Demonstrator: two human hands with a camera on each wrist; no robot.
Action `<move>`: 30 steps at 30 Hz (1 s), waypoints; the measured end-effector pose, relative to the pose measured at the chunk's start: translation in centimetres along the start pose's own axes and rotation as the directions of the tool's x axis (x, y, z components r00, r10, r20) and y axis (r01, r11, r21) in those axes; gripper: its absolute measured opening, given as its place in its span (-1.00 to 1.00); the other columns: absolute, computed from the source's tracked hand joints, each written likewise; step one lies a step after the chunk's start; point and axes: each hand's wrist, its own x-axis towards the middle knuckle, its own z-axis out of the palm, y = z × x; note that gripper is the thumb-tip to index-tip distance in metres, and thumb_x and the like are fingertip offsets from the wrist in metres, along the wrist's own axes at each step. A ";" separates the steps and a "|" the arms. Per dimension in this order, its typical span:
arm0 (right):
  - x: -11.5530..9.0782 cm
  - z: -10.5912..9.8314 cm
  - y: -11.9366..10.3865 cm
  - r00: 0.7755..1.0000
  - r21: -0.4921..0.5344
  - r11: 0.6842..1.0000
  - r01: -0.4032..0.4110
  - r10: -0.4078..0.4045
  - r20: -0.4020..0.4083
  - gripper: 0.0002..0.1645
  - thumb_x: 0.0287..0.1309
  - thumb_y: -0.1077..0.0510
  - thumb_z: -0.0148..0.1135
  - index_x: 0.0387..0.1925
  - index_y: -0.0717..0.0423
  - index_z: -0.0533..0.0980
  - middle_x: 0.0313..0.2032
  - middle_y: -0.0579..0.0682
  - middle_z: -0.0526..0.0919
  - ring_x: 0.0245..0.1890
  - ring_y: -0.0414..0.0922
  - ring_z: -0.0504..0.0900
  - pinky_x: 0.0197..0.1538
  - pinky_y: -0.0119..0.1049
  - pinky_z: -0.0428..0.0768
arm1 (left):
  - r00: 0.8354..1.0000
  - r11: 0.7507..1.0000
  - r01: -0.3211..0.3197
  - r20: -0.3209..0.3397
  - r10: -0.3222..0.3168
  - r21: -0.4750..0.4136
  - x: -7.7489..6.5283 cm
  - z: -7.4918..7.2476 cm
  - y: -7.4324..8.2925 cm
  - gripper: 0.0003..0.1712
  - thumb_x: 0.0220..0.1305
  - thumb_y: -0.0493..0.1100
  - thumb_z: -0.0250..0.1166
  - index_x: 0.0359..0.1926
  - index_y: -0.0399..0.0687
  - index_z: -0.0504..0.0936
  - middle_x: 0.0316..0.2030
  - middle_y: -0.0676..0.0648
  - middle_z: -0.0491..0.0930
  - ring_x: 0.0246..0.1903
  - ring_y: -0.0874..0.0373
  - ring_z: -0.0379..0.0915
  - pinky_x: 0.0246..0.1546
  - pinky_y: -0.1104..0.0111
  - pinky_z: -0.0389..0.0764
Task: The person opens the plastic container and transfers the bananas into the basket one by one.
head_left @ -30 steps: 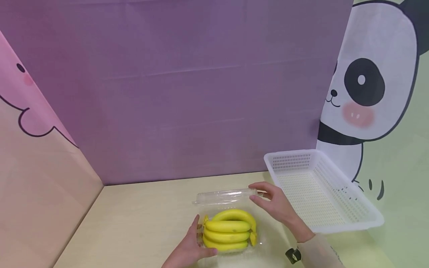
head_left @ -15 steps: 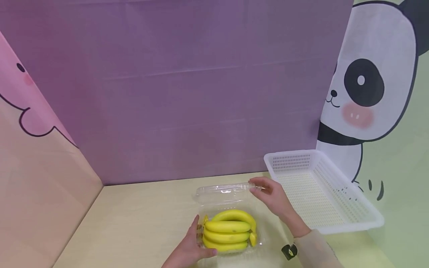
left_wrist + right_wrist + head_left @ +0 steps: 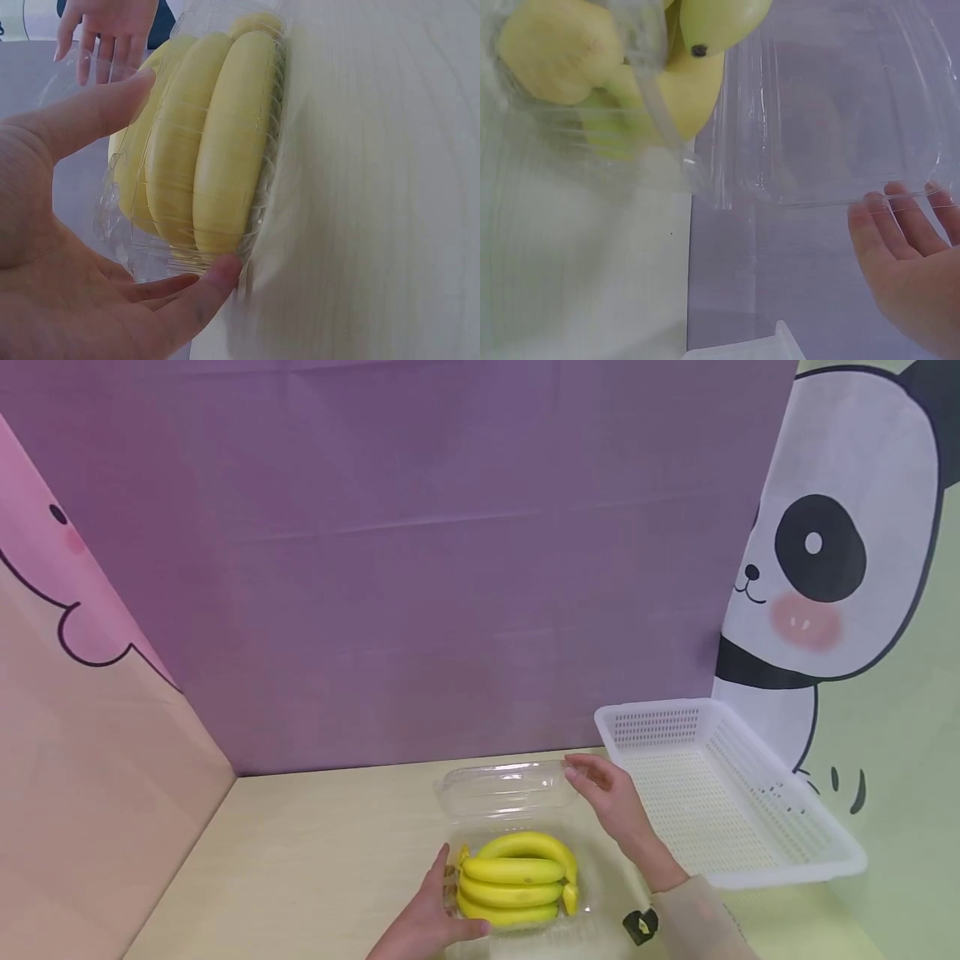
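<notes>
A clear plastic clamshell box [image 3: 112,225] holds several yellow bananas [image 3: 513,893] lying side by side on the table. Its lid [image 3: 502,789] is hinged up at the far side and tilted back. My left hand [image 3: 431,906] grips the box's left end, thumb along the near edge and fingers around the end. At the lid's right end, my right hand [image 3: 611,793] touches the edge with its fingertips. The right wrist view shows these fingers [image 3: 904,225] fairly straight against the lid rim; the thumb is out of that view.
A white perforated plastic basket [image 3: 780,868] stands at the right rear, just beyond my right forearm. A black object [image 3: 640,927] shows by the right sleeve. Purple backdrop [image 3: 420,610] rises behind the pale table [image 3: 300,860].
My right hand has raised the lid, which stands more upright and shows more of its face. The left hand and bananas have stayed in place on the table.
</notes>
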 end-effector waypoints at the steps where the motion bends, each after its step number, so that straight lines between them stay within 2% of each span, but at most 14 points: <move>1: 0.0 0.0 0.1 1.000 0.009 1.000 -0.009 0.009 -0.003 -0.64 0.37 0.19 0.27 0.10 0.30 0.59 0.05 0.19 0.69 0.01 -0.28 0.62 0.12 -0.41 0.54 | 1.000 1.000 0.001 0.001 -0.001 0.000 0.0 0.0 0.0 0.51 0.02 -0.02 0.63 0.59 -0.29 -0.35 0.45 -0.62 -0.04 0.28 -0.51 0.26 0.24 -0.30 0.33; 5: 0.0 0.1 0.4 0.998 0.046 0.997 -0.055 0.055 -0.009 -0.62 0.40 0.15 0.25 0.13 0.30 0.58 0.10 0.19 0.67 0.02 -0.30 0.61 0.14 -0.40 0.54 | 1.000 1.000 -0.002 0.010 0.002 -0.009 -0.1 0.0 0.2 0.50 0.03 -0.05 0.63 0.59 -0.30 -0.36 0.43 -0.62 -0.01 0.23 -0.47 0.34 0.22 -0.25 0.38; 9: 0.0 0.2 0.6 0.995 0.069 0.993 -0.093 0.095 -0.016 -0.60 0.42 0.10 0.22 0.14 0.28 0.58 0.10 0.18 0.67 0.01 -0.12 0.62 0.09 -0.40 0.56 | 1.000 1.000 -0.011 0.018 0.011 -0.020 -0.1 -0.1 0.2 0.50 0.03 -0.07 0.63 0.58 -0.31 -0.37 0.41 -0.62 0.04 0.23 -0.47 0.35 0.22 -0.22 0.41; 12: 0.0 0.4 0.8 0.995 0.088 0.991 -0.097 0.100 -0.020 -0.60 0.43 0.10 0.21 0.14 0.29 0.58 0.09 0.22 0.67 -0.01 0.03 0.62 0.06 -0.39 0.57 | 1.000 0.999 -0.017 0.022 0.018 -0.027 -0.1 -0.1 0.1 0.49 0.04 -0.09 0.63 0.58 -0.31 -0.37 0.40 -0.62 0.06 0.23 -0.46 0.35 0.22 -0.20 0.42; 14: 0.0 0.5 1.1 0.995 0.102 0.991 -0.092 0.094 -0.021 -0.61 0.44 0.12 0.19 0.13 0.31 0.57 0.08 0.24 0.67 0.01 0.05 0.61 0.06 -0.38 0.58 | 1.000 0.999 -0.018 0.023 0.019 -0.031 -0.2 -0.1 0.1 0.49 0.03 -0.09 0.63 0.58 -0.31 -0.37 0.40 -0.62 0.06 0.22 -0.47 0.36 0.22 -0.20 0.42; 17: 0.0 0.6 1.4 0.996 0.109 0.990 -0.085 0.089 -0.028 -0.61 0.45 0.12 0.17 0.13 0.31 0.57 0.06 0.25 0.67 0.00 -0.04 0.62 0.08 -0.35 0.58 | 1.000 0.999 -0.017 0.025 0.018 -0.037 -0.1 -0.1 0.1 0.50 0.03 -0.09 0.63 0.58 -0.32 -0.37 0.40 -0.63 0.05 0.23 -0.49 0.34 0.23 -0.21 0.40; 22: 0.0 0.8 2.1 0.996 0.106 0.992 -0.074 0.079 -0.044 -0.60 0.46 0.12 0.17 0.13 0.34 0.56 0.04 0.26 0.67 -0.03 -0.23 0.62 0.13 -0.17 0.62 | 0.999 0.998 -0.011 0.034 0.013 -0.063 0.0 -0.1 0.0 0.50 0.04 -0.10 0.62 0.57 -0.33 -0.39 0.41 -0.65 -0.02 0.26 -0.53 0.26 0.24 -0.24 0.37; 26: 0.1 1.0 2.5 0.994 0.119 0.989 -0.090 0.096 -0.047 -0.58 0.46 0.12 0.17 0.14 0.37 0.55 0.06 0.28 0.67 -0.03 -0.25 0.62 0.16 -0.12 0.62 | 0.999 0.997 -0.007 0.043 0.010 -0.082 0.1 -0.1 -0.1 0.50 0.05 -0.11 0.62 0.57 -0.34 -0.41 0.41 -0.66 -0.03 0.28 -0.55 0.24 0.24 -0.23 0.37; 30: 0.1 1.2 2.8 0.991 0.139 0.983 -0.115 0.123 -0.048 -0.57 0.47 0.13 0.16 0.16 0.39 0.53 0.09 0.30 0.65 -0.01 -0.23 0.62 0.17 -0.18 0.61 | 0.999 0.996 -0.013 0.043 0.017 -0.088 0.1 0.0 -0.1 0.51 0.04 -0.11 0.62 0.57 -0.33 -0.41 0.41 -0.66 -0.02 0.28 -0.54 0.24 0.25 -0.23 0.37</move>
